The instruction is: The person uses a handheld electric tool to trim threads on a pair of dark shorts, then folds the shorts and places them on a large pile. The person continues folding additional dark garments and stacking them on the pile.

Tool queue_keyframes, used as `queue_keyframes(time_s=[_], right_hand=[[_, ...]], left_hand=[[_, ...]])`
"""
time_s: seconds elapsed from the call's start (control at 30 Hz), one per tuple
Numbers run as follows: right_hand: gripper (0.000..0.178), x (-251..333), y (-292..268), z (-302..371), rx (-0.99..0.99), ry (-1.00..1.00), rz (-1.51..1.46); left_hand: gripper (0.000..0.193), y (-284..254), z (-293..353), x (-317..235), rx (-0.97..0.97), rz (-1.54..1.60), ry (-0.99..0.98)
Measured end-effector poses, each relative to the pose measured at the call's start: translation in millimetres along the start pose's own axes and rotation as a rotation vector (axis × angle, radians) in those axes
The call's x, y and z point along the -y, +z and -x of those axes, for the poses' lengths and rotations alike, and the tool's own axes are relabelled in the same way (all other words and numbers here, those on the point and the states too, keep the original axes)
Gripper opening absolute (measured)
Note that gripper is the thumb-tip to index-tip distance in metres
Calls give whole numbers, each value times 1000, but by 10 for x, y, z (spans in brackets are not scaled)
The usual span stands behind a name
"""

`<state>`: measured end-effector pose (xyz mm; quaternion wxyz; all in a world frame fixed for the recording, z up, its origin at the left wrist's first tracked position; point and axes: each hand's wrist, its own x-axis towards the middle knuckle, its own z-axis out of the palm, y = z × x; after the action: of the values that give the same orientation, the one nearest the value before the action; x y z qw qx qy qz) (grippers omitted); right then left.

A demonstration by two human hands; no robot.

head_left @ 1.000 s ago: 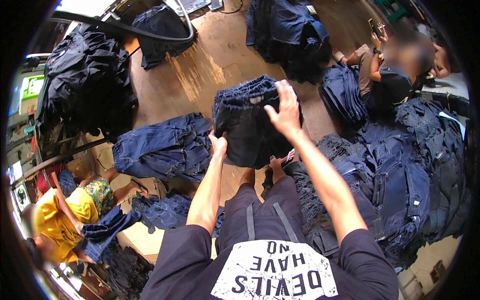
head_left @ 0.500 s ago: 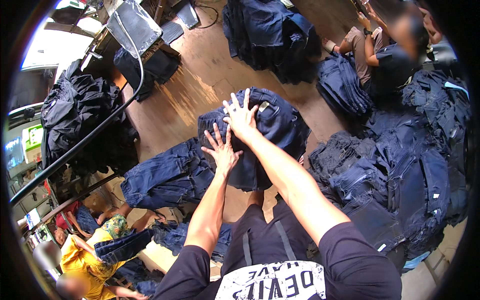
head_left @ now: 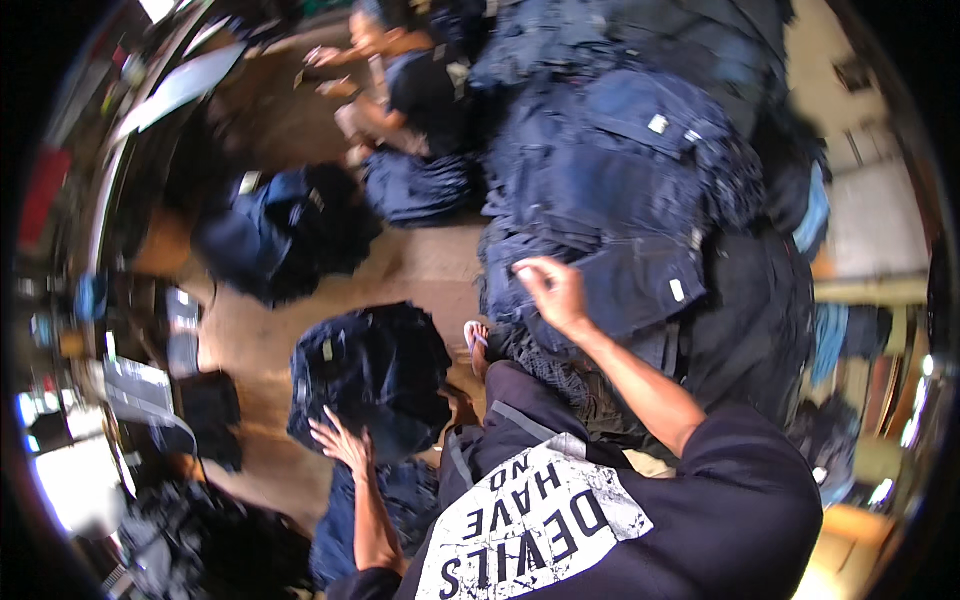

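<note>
My left hand (head_left: 343,440) lies with spread fingers on the near left edge of a stack of dark navy denim garments (head_left: 375,365). A small pale label shows on top of that stack. Further right, my right hand (head_left: 555,295) is over the near left part of a big heap of blue denim garments (head_left: 620,200). Its fingers are loosely bent, slightly blurred, and nothing shows between them; whether they touch the cloth I cannot tell. A dark blue denim piece (head_left: 640,280) with a pale label lies just right of that hand.
A co-worker (head_left: 425,100) sits at the far side beside a folded denim stack (head_left: 420,185). Another denim pile (head_left: 290,230) stands far left. Black garments (head_left: 200,540) lie near left, more denim (head_left: 385,510) by my left forearm. Brown floor (head_left: 245,330) shows between the piles.
My view has swung right toward the big heap. My right hand has left the stack and reached over to that heap; my left hand remains on the stack.
</note>
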<state>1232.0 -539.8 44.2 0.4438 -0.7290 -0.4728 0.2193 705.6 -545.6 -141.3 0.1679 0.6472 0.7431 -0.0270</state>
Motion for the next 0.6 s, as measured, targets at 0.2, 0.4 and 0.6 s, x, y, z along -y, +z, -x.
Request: queue_keyframes(time_s=[0.2, 0.4, 0.6], right_hand=[[45, -1055, -2087, 407, -1087, 211, 636], [103, -2223, -2262, 783, -1148, 748, -242], [55, -1481, -2226, 437, -1088, 240, 557]], left_hand=[[114, 261, 84, -579, 156, 112, 462], [74, 69, -234, -2119, 707, 291, 638], [67, -565, -442, -3711, 699, 214, 750]])
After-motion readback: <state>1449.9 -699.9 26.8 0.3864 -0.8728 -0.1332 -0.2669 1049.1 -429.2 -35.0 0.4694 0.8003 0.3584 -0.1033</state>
